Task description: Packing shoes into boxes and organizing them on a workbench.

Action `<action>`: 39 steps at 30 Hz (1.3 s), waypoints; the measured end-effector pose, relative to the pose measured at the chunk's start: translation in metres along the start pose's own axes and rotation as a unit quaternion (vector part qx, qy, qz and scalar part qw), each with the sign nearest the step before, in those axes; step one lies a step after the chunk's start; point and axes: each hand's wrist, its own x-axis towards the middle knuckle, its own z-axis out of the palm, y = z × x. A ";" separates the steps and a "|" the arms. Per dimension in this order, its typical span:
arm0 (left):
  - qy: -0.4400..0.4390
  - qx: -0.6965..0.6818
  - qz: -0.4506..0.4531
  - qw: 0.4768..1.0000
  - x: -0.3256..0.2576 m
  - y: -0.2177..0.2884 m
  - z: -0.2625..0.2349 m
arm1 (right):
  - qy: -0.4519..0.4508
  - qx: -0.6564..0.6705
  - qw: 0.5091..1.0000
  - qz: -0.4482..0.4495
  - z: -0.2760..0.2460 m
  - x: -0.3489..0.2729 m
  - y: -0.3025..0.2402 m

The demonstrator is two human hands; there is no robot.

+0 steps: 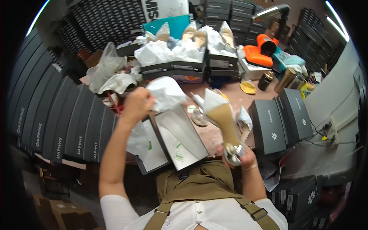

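My left hand [137,103] is closed on a sheet of white tissue paper [166,94], raised over the far end of an open shoe box [194,151]. The box has dark outer sides and a white inside, with small green-and-white papers lying in it. My right hand [247,156] grips a high-heeled shoe [225,122] by its shiny silver heel end. Its tan sole faces up and its whitish pointed toe is turned away from me. Beside it on the table stands another pale shoe [245,122]. A dark-rimmed box part [153,155] with tissue lies left of the open box.
Grey shoe boxes [69,119] line the left side; more boxes [270,124] stand at the right. Across the back, open boxes [157,67] hold tissue and pointed shoes. An orange device [258,55], bottles [265,80] and a yellow round item [248,87] sit at the back right.
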 end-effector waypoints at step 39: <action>0.154 -0.316 -0.129 0.927 -0.101 0.073 -0.011 | 0.005 -0.690 0.677 -0.255 0.115 0.118 -0.022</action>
